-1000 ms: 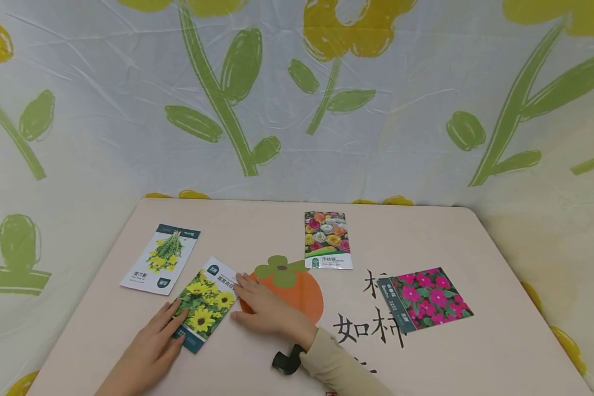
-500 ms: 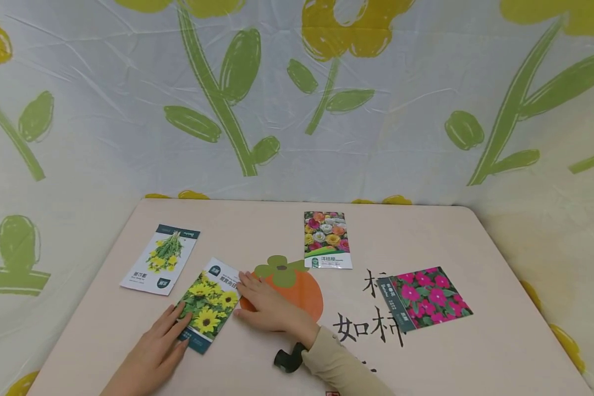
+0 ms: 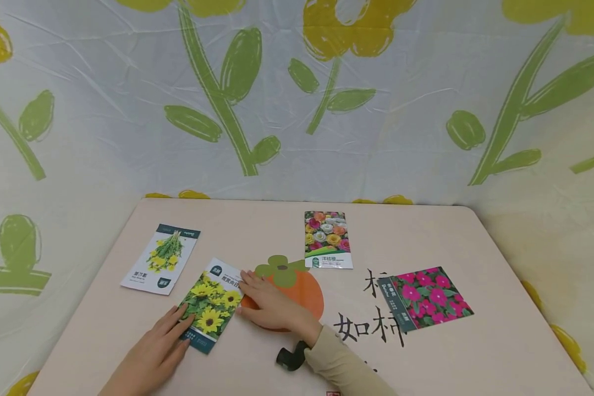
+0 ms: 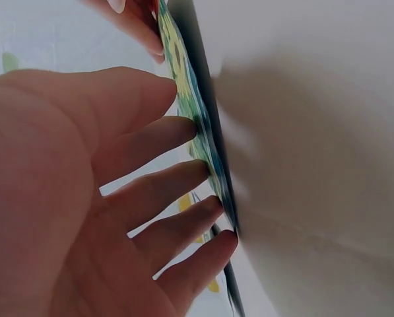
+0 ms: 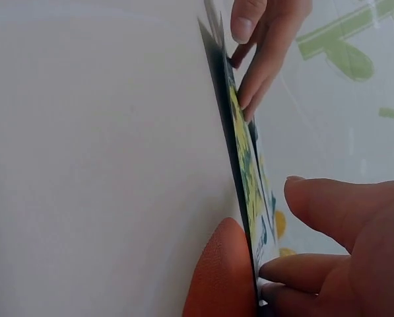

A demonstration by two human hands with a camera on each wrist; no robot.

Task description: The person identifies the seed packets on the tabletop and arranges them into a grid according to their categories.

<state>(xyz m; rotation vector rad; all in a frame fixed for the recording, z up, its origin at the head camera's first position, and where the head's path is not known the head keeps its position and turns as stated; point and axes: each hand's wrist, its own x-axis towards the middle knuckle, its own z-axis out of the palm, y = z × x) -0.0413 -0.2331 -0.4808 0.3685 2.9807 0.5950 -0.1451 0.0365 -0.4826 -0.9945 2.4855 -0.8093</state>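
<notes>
A seed packet with yellow sunflowers [image 3: 210,302] lies slanted on the left half of the table, between both hands. At its lower left edge, my left hand [image 3: 150,352] rests its outstretched fingertips; the left wrist view shows those fingers [image 4: 160,172] spread and touching the packet's face. My right hand [image 3: 272,305] lays its fingers on the upper right corner, covering part of the printed name. In the right wrist view the packet's edge is slightly raised above the tabletop, and the right thumb [image 5: 328,205] stands apart from it.
Other seed packets lie about: a white one with yellow blossoms [image 3: 160,258] at left, a multicoloured one [image 3: 328,240] at the back, a pink-flowered one [image 3: 428,300] at right. The pink tabletop [image 3: 247,225] bears a persimmon print [image 3: 307,291]. A flower-patterned cloth [image 3: 376,154] hangs behind.
The sunflower packet has slid slightly to the right, with both hands moving along with it. The other packets stay where they were.
</notes>
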